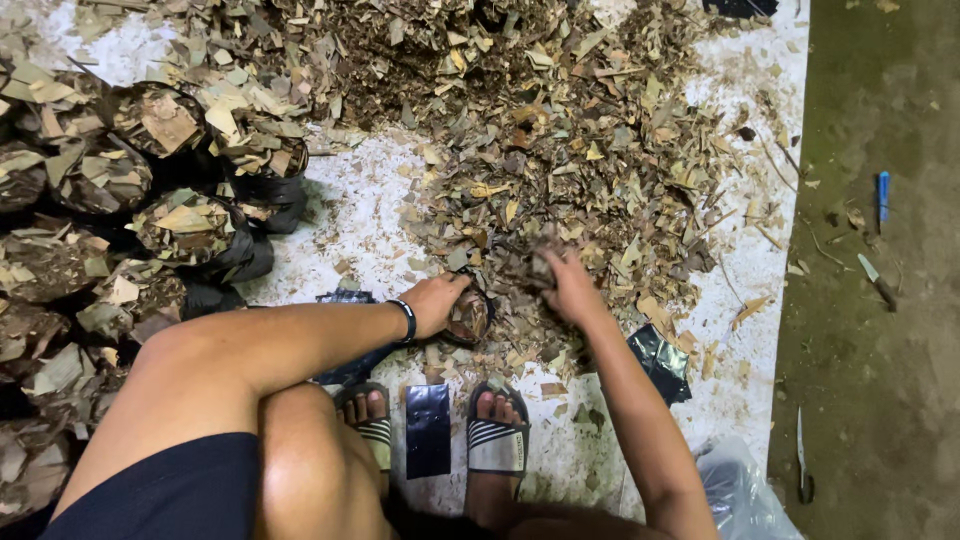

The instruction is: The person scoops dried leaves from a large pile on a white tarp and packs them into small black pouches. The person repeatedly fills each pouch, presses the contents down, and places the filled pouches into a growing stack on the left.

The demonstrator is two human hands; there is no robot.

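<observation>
A small black planting bag (468, 318) is held open at its rim by the left hand (435, 303), which is closed on the edge of the bag near the front of the white sheet (350, 215), just above the two sandalled feet. The right hand (568, 283) is clenched around a handful of dry chopped leaves (540, 268), taken from the near edge of the large leaf pile (540, 130), and it hovers just beside the mouth of the bag. The step in hand is judged to be the filling of this bag; it looks only partly full, since the leaf pieces seem to lie below the rim. For the next move the handful must be brought over the narrow opening and released there, while the rim is kept spread (the mouth is small, so some spilling is likely). To the left side of the sheet many filled bags (185, 225) are packed close together, so little room is left there. A flat empty bag (428, 428) lies between the feet, and another one (660, 360) lies near the right forearm. The right edge of the sheet is near, and beyond it, on the dark ground, a knife (875, 280) and a blue pen-like object (883, 197) are seen, well apart from the hands.
</observation>
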